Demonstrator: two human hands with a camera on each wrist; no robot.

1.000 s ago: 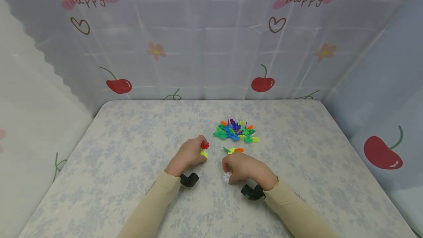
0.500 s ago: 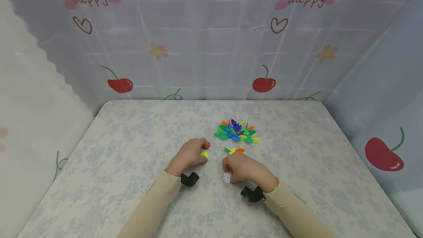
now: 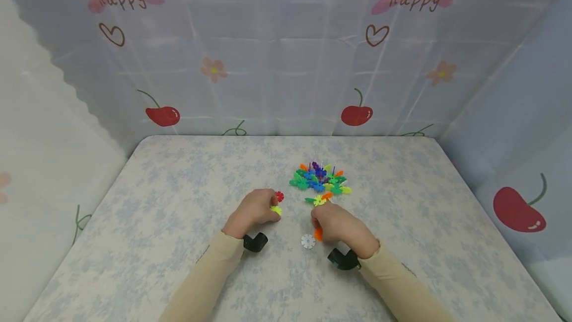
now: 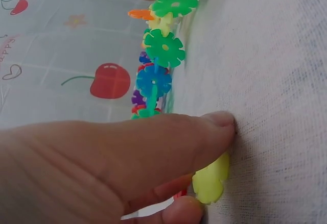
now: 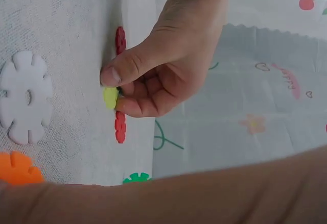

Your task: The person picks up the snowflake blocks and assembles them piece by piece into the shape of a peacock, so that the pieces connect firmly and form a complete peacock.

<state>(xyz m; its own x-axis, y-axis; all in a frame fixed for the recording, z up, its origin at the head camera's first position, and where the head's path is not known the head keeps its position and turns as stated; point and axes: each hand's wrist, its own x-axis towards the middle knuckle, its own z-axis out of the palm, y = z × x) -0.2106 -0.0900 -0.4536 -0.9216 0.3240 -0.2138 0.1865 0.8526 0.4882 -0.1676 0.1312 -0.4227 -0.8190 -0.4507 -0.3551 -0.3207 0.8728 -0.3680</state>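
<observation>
My left hand (image 3: 256,206) pinches a yellow notched plastic disc (image 4: 210,183) between thumb and fingers, low against the table. Red notched discs (image 5: 120,127) show on both sides of the yellow one in the right wrist view. My right hand (image 3: 336,222) bends down over the table, its fingertips hidden. Partly under it shows an orange notched disc (image 3: 318,234); whether it is held cannot be told. A white notched disc (image 3: 308,241) lies flat beside that hand. At its knuckles is a joined green, yellow and orange piece (image 3: 319,201), tilted slightly.
Behind the hands stands a larger cluster of joined discs (image 3: 319,178) in blue, green, purple and other colours. A patterned cloth covers the table (image 3: 187,178). Printed curtains (image 3: 277,53) hang at the back and sides.
My right hand has shifted right and slightly away, uncovering the white disc and more of the orange one. The green, yellow and orange piece has moved slightly and tilted. The left hand stays nearly still.
</observation>
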